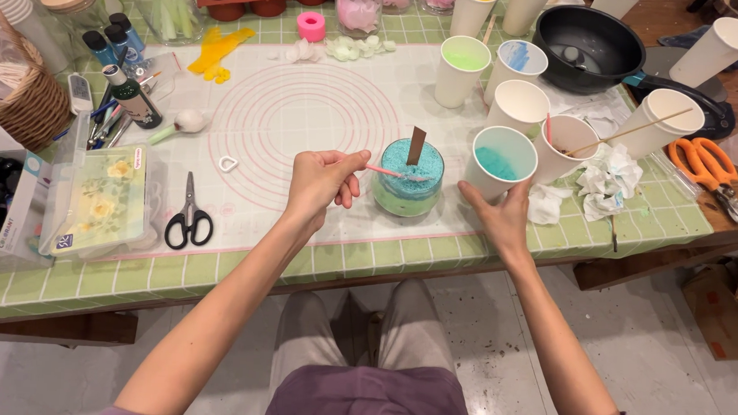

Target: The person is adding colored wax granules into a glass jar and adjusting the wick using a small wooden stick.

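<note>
Left hand pinches a thin pink stick, levelling turquoise granules in a glass jar (mid-fill); right hand grips a tilted white paper cup.

Upright glass jar of blue granules, pink stick across rim

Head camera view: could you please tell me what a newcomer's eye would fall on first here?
At the middle of the table, on a white mat printed with pink circles, stands a small glass jar filled with turquoise granules, a brown strip standing in it. The left hand holds a thin pink stick over the jar, while the right hand grips a paper cup holding the same turquoise stuff. More white cups crowd behind to the right.
</note>
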